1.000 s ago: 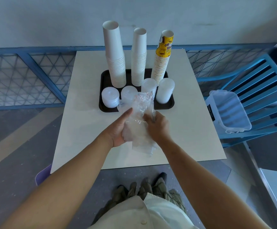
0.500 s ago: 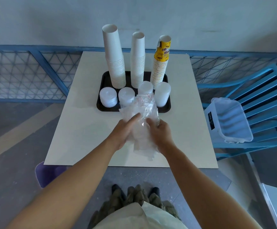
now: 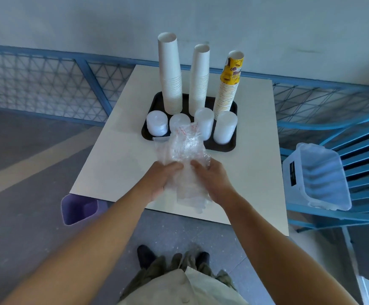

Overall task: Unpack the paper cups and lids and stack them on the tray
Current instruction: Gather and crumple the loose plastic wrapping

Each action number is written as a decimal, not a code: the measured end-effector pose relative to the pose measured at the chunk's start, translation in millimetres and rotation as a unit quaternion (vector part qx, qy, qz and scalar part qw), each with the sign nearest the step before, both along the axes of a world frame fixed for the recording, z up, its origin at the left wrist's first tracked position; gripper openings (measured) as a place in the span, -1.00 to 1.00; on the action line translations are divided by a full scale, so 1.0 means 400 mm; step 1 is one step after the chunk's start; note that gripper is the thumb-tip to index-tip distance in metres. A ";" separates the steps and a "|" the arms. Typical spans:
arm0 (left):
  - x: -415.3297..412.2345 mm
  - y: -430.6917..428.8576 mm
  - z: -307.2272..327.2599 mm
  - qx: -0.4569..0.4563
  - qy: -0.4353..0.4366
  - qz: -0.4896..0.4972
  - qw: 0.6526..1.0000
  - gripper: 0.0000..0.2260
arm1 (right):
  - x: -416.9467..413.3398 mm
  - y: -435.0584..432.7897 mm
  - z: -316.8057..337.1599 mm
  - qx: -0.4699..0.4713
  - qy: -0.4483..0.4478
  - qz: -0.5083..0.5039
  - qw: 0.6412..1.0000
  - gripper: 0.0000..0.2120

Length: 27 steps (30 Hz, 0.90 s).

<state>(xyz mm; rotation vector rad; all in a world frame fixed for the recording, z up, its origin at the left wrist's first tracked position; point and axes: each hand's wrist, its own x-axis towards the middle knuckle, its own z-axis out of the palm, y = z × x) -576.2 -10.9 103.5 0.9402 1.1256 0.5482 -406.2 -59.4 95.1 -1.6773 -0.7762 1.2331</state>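
Two hands: the left hand (image 3: 160, 178) and the right hand (image 3: 211, 176) meet above the near half of the pale square surface (image 3: 113, 164). Each has its fingers curled into the crumpled clear plastic wrapper with red print (image 3: 184, 146) and grips it.
Wrapper: it rises limp from the hands toward the tray and hides part of one lid stack. It looks emptied, though whether a lid is left inside cannot be told. The two-handed grip suggests it is being bunched up as waste.
Three cup stacks: two tall white paper cup stacks (image 3: 170, 73) (image 3: 199, 78) and one yellow-printed paper cup stack (image 3: 228, 84) stand upright along the far side of the tray, where their height does not block reaching.
Four lid stacks: short translucent plastic lid stacks (image 3: 156, 124) (image 3: 225, 126) stand in a row along the near side, just in front of the cups.
Tray: the black rectangular tray (image 3: 232, 147) sits at the far middle of the surface, and every cup and lid in view stands on it.
Stage: the unpacking seems nearly finished, with only the wrapper left to dispose of.
Bins: a purple bin (image 3: 78, 209) stands on the floor by the near left corner, and a clear plastic tub (image 3: 317, 179) rests on the blue slatted chair (image 3: 368, 150) to the right. Either could take the wrapper.
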 end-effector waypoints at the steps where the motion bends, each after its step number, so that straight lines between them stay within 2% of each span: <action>1: -0.012 -0.007 0.003 -0.010 -0.001 0.016 1.000 -0.81 | -0.010 0.007 0.000 0.000 -0.012 0.005 1.000 -0.86; 3: -0.042 -0.013 0.004 -0.025 -0.010 0.062 0.998 -0.67 | -0.037 0.019 0.002 0.008 -0.036 0.023 0.999 -0.91; 5: -0.070 -0.025 0.004 -0.006 0.023 0.085 0.996 -0.54 | -0.075 0.025 0.008 0.014 -0.055 0.041 0.998 -0.94; 9: -0.158 -0.049 0.003 0.050 0.043 0.171 0.983 -0.69 | -0.188 0.039 0.009 0.020 -0.053 0.085 0.995 -0.94; 13: -0.315 -0.055 0.004 0.081 0.059 0.202 0.974 -0.55 | -0.341 0.062 0.015 0.003 -0.028 0.125 0.992 -0.90; 18: -0.559 -0.029 -0.019 0.065 0.020 0.249 0.966 -0.65 | -0.578 0.090 0.010 0.007 0.069 0.137 0.988 -0.77; 21: -0.712 -0.001 -0.028 0.061 0.041 0.269 0.960 -0.83 | -0.735 0.117 -0.006 -0.004 0.110 0.125 0.986 -0.74; 27: -0.963 0.038 -0.022 0.078 0.065 0.262 0.960 -0.84 | -1.000 0.162 -0.034 -0.044 0.137 0.129 0.981 -0.78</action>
